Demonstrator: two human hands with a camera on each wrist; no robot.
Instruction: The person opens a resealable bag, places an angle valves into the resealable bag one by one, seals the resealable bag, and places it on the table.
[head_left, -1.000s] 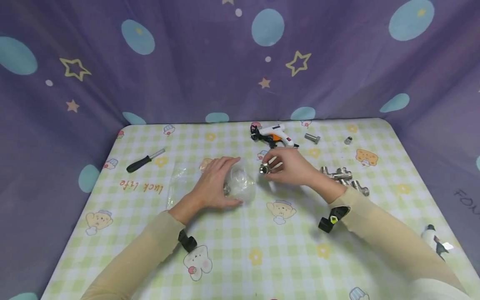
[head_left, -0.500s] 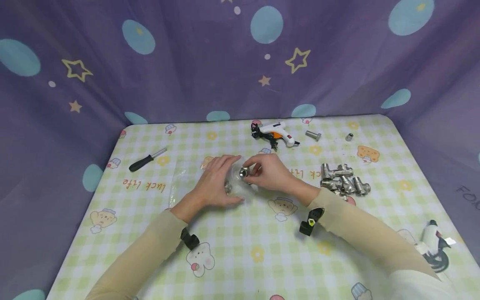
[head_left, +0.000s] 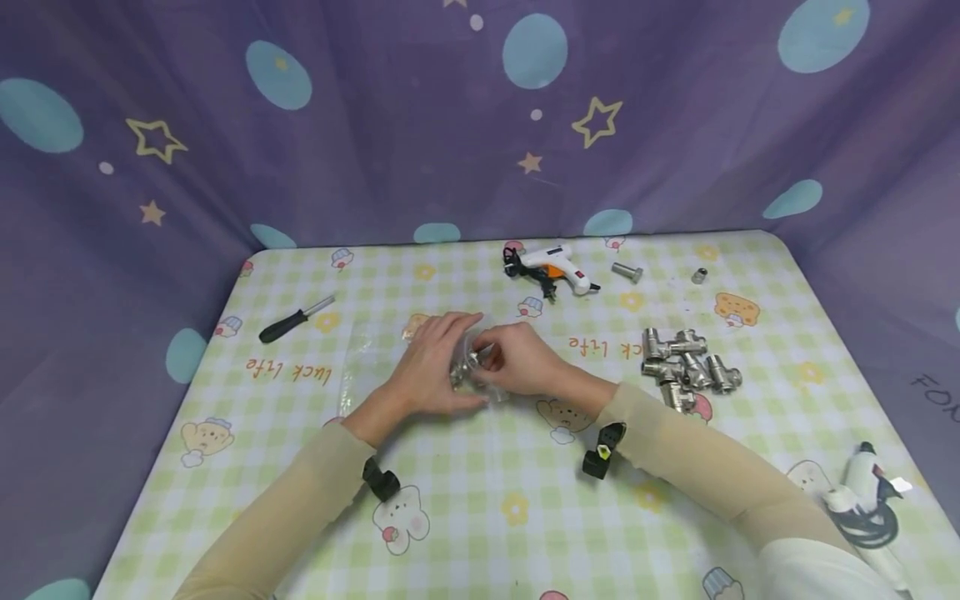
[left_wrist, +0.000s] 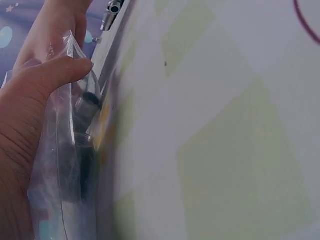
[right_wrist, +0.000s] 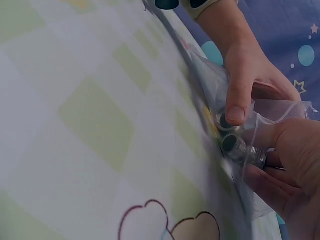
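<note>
A clear plastic bag [head_left: 365, 354] lies at the middle of the table, its mouth facing right. My left hand [head_left: 429, 371] holds the bag's mouth, thumb and fingers spread apart around it. With its fingers in the mouth of the bag, my right hand [head_left: 522, 360] pinches a shiny metal pipe fitting [right_wrist: 242, 149]. Another fitting [right_wrist: 223, 120] shows through the film beside it, under the left thumb. In the left wrist view, threaded fittings [left_wrist: 86, 107] appear inside the bag below the thumb. The right fingertips are partly hidden by the film.
Several metal tee fittings [head_left: 665, 371] lie in a pile on the right. Behind are a white glue gun [head_left: 562, 265], a bolt [head_left: 626, 272] and a small metal piece [head_left: 699, 276]. A screwdriver [head_left: 283, 326] lies left; another corded glue gun [head_left: 862, 492] is at the right edge.
My right hand has moved left with the fitting, from beside the bag into its mouth. The left hand has stayed at the bag, and the pile of fittings is uncovered.
</note>
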